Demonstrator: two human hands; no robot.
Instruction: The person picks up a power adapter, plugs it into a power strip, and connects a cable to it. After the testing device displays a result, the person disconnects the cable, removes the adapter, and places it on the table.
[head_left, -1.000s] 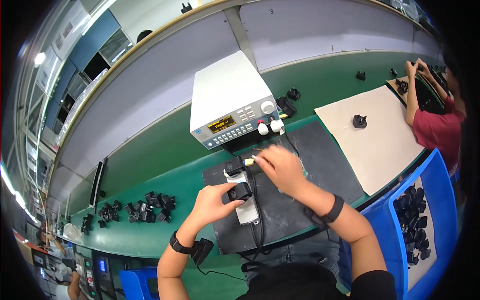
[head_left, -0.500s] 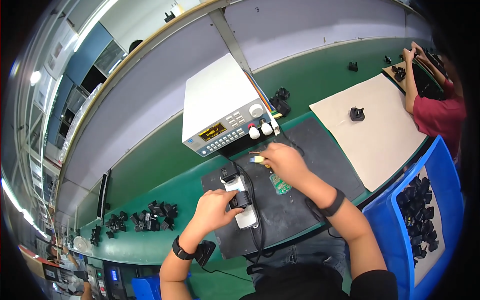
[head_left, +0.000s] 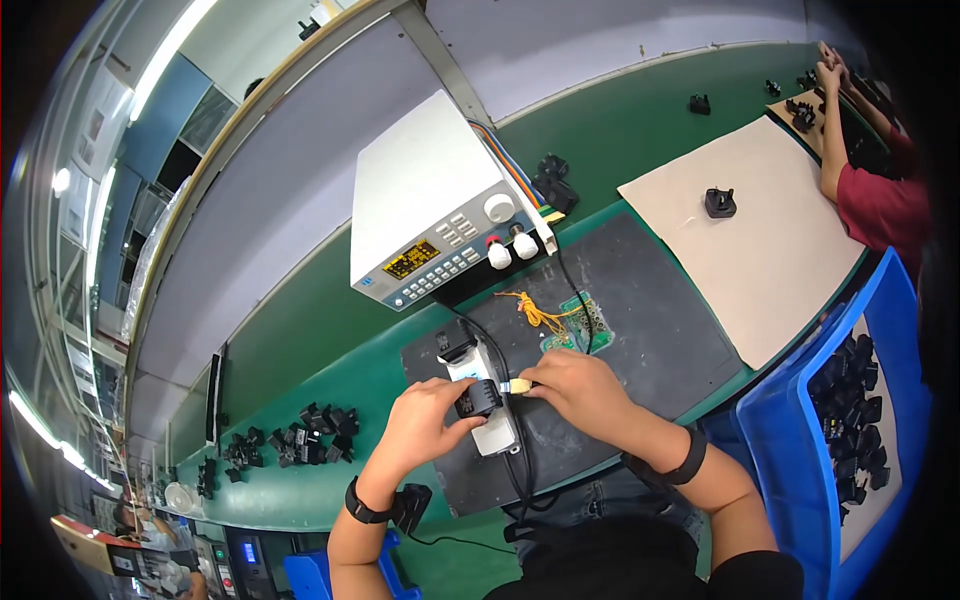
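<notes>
My left hand (head_left: 425,420) is closed around a black power adapter (head_left: 478,399) that sits on a white power strip (head_left: 497,437). In my right hand (head_left: 575,390), the fingertips pinch a pale yellow plug connector (head_left: 519,386). Its metal tip is at the adapter's right side; whether it is inserted cannot be made out. A second black adapter (head_left: 456,343) stands at the far end of the strip. Beyond my right hand lie green circuit boards (head_left: 590,325) with a bundle of yellow wire (head_left: 540,314), on a dark mat (head_left: 660,300).
A white test instrument (head_left: 430,200) with a lit screen stands behind the strip. Black adapters (head_left: 300,440) pile up at left. One adapter (head_left: 720,202) rests on a beige sheet (head_left: 740,270). A blue bin (head_left: 800,440) of adapters is at right; a co-worker's arm (head_left: 832,140) is at far right.
My right hand has brought the yellow connector down and toward me, up to the adapter's side. The yellow wire and boards it covered now show. My left hand stays on the adapter.
</notes>
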